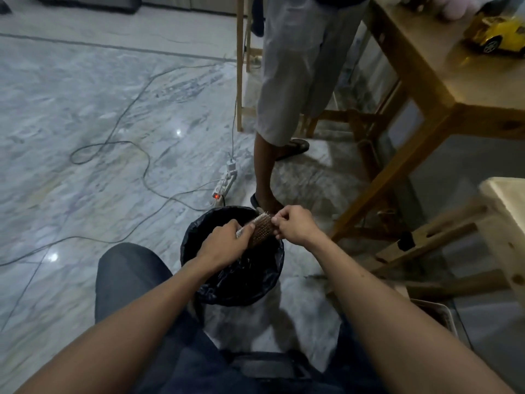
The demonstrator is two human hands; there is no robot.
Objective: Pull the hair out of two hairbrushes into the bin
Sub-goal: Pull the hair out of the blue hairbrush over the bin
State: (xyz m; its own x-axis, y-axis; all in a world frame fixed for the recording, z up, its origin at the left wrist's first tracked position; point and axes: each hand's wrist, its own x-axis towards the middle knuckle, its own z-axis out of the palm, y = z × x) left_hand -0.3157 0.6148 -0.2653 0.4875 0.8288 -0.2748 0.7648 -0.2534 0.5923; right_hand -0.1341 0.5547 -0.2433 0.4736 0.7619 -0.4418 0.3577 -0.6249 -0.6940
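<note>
- Hairbrush [260,229] held over the open bin [196,275], bristle face up toward the camera.
- Long axis runs diagonally, head end up-right at the bin's far rim, handle end down-left under the left hand.
- Left hand [224,243] grips the brush's near end, fingers curled round it, thumb lying along the bristle edge.
- Right hand [292,225] at the brush's far tip, fingers [277,220] pinched together at the bristles; whether hair is between them, cannot tell.
- Bin has a black liner, stands on the marble floor [85,115] between the seated person's knees.
- Second person's foot [265,204] just beyond the bin's far rim.
- Power strip [224,184] and cables on the floor beyond the bin's left side.
- Wooden surface [426,66] legs to the right; open floor to the left.
</note>
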